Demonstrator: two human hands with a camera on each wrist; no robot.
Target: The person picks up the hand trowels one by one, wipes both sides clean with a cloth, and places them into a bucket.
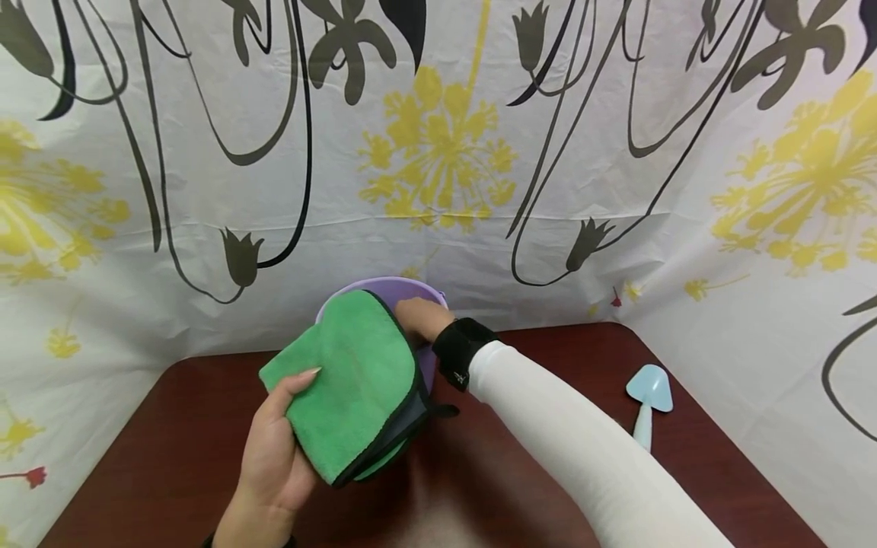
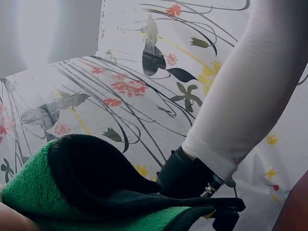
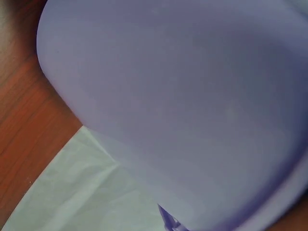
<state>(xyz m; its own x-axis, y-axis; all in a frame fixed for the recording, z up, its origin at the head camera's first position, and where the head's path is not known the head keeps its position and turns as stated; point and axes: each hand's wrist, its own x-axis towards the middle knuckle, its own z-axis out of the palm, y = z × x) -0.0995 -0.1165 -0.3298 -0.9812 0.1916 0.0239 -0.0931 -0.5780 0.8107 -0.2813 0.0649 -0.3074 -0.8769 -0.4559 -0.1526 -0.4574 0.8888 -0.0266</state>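
My left hand [image 1: 274, 449] grips a folded green towel [image 1: 356, 373] with dark edging, its thumb lying across the front. In the left wrist view the towel [image 2: 33, 192] bulges open, showing its dark inner side. Behind the towel stands a light purple bucket [image 1: 384, 283], partly covered by it. My right hand [image 1: 421, 318] reaches over the bucket's rim, and its fingers are hidden inside. The right wrist view is filled mostly by the bucket's smooth wall [image 3: 159, 106].
A light blue toy-like shovel [image 1: 651, 388] lies at the right of the dark red-brown table [image 1: 192, 426], its handle partly behind my white right sleeve [image 1: 569, 434]. A white sheet with flower prints [image 1: 438, 152] hangs behind and at the sides.
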